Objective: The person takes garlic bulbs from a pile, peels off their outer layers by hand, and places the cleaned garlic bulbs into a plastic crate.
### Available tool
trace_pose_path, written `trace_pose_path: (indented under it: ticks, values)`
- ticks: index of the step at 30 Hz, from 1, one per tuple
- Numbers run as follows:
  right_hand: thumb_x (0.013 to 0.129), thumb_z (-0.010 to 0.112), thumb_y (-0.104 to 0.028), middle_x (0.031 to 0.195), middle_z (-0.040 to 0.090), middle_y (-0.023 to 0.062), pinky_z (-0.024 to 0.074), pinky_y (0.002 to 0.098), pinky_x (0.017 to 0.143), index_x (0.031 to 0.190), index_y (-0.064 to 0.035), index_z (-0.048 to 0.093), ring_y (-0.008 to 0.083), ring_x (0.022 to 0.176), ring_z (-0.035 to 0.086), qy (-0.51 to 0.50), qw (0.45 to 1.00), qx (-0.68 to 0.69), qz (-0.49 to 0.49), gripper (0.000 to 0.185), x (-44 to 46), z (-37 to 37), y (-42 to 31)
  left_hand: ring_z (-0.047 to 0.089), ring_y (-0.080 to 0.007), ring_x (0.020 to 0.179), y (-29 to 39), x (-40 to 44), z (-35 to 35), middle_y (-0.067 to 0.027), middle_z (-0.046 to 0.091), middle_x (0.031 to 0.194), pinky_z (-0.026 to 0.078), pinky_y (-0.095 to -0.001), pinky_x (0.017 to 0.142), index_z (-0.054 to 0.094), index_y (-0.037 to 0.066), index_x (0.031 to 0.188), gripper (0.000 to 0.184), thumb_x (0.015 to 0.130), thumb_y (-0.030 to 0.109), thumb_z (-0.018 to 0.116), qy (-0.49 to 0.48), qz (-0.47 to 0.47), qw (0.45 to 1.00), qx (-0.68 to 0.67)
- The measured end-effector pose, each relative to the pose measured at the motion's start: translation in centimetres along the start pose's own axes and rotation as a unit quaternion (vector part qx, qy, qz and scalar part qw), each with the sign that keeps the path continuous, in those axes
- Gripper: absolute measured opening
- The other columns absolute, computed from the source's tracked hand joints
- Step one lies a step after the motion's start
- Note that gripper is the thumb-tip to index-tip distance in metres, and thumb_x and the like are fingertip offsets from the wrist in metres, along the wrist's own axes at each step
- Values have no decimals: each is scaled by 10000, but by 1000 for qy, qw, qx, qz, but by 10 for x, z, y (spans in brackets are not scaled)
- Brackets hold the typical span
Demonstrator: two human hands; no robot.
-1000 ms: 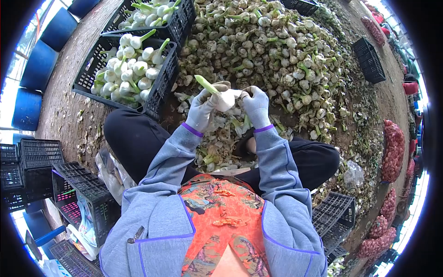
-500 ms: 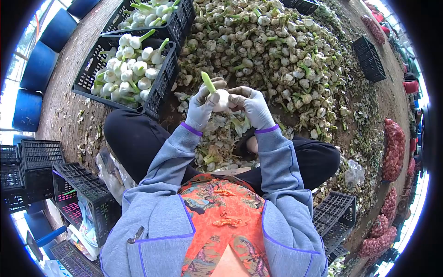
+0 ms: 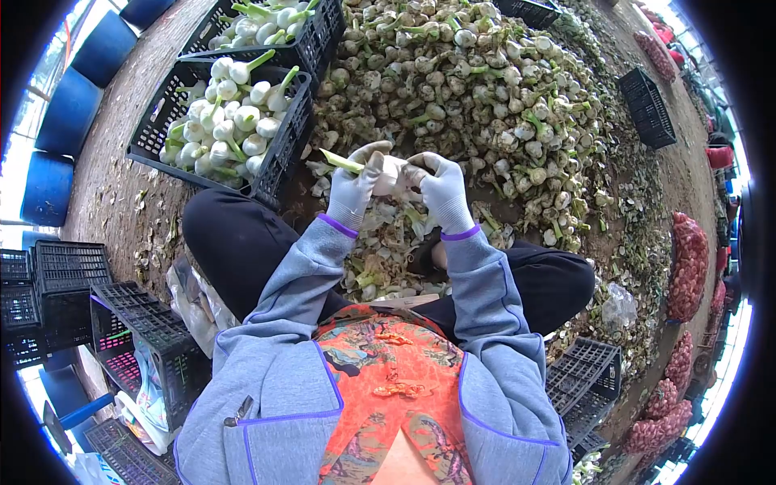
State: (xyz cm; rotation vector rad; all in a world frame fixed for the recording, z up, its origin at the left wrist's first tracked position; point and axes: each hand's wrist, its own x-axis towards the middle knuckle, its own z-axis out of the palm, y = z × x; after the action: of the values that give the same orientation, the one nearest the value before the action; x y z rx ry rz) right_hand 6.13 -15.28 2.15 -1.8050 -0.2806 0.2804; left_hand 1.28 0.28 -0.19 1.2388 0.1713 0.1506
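Note:
A white garlic bulb (image 3: 389, 178) with a green stem is held between both hands, in front of the big heap. My left hand (image 3: 353, 182), in a pale glove with dirty fingertips, grips the bulb near its stem, which points up and left. My right hand (image 3: 440, 186), gloved alike, pinches the bulb's right side, where a pale flap of skin seems to be pulled out. Beyond the hands spreads a heap of soiled garlic (image 3: 469, 97). Beneath them lie peeled skins and leaf scraps (image 3: 380, 250).
Left of the heap, a black crate (image 3: 279, 174) holds cleaned white garlic, with a second filled crate (image 3: 323, 36) behind it. Other black crates (image 3: 145, 315) stand at the left, blue barrels (image 3: 69, 113) behind. Red mesh sacks (image 3: 687, 267) line the right.
The garlic's stem has swung from upright to leaning left. My right hand has shifted slightly right, and skin now stretches between the hands.

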Motion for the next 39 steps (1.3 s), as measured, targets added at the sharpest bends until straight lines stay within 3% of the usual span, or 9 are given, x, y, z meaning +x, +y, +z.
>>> trace_pose_path:
  ticks: [3, 18, 22, 24, 26, 29, 30, 32, 39]
  values:
    - [891, 622, -90, 812, 653, 41, 537, 230, 577, 951, -5, 665, 93, 693, 625, 8, 975, 166, 147, 113, 5, -4, 0, 584, -141, 994, 2, -1, 2, -79, 597, 1118, 489, -277, 877, 547, -10, 1213, 464, 937, 360, 583, -12, 18, 990, -138]
    - [918, 591, -126, 846, 641, 90, 534, 316, 663, 994, 17, 588, 179, 729, 628, -112, 887, 442, 74, 163, -4, 9, 11, 440, -313, 1295, 2, 6, -6, -136, 573, 1252, 381, -472, 1057, 549, 58, 1199, 393, 967, 367, 482, 30, -14, 853, -520]
    - [884, 628, -113, 831, 634, 101, 522, 336, 645, 944, 6, 594, 207, 696, 625, -93, 756, 639, 107, 138, -10, 13, 12, 540, -305, 1146, 8, 15, -19, -152, 611, 1183, 432, -512, 971, 654, 53, 1024, 333, 899, 351, 576, 9, -46, 781, -623]
    - [871, 631, -83, 873, 653, 103, 521, 317, 681, 967, 15, 623, 198, 724, 633, -289, 780, 554, 29, 138, -7, -2, 23, 481, -380, 1168, 13, 27, -35, -154, 596, 1206, 401, -542, 985, 655, 62, 1057, 312, 873, 308, 601, 122, -23, 725, -677]
    - [859, 668, -127, 960, 681, 105, 521, 283, 766, 1169, 37, 609, 171, 841, 662, -312, 912, 239, 114, 356, -5, -15, 5, 493, -397, 1164, 24, 26, -33, -164, 600, 1192, 395, -549, 1002, 647, 51, 1064, 325, 906, 326, 575, 147, 7, 779, -610]
    - [912, 605, -92, 1129, 629, 111, 511, 278, 834, 1189, 42, 597, 143, 962, 611, -105, 971, -215, -26, 308, -3, 6, 15, 523, -347, 1169, 28, 15, -24, -159, 631, 1141, 435, -541, 974, 638, 74, 1066, 374, 939, 406, 522, 85, -42, 819, -566]
    - [912, 605, -92, 1129, 629, 111, 511, 278, 834, 1189, 42, 597, 143, 962, 611, -105, 971, -215, -26, 308, -1, 9, 14, 522, -329, 1181, 14, 15, -32, -168, 623, 1149, 440, -507, 986, 629, 50, 1079, 374, 961, 380, 496, 8, -39, 846, -531]
    - [886, 630, -45, 1211, 585, 113, 506, 274, 860, 1195, 49, 587, 150, 1021, 593, -89, 961, 259, 24, 325, 0, 16, 10, 525, -306, 1182, 1, 12, -20, -171, 608, 1174, 435, -471, 1002, 598, 16, 1100, 373, 989, 343, 455, -1, 25, 905, -424]
    - [836, 676, -18, 935, 664, 76, 535, 272, 775, 1057, 46, 622, 139, 831, 638, -43, 938, 332, 93, 237, 0, 13, 2, 540, -276, 1163, 0, 3, -6, -179, 558, 1239, 427, -414, 1020, 530, -21, 1138, 383, 1003, 327, 439, 13, -23, 938, -346]
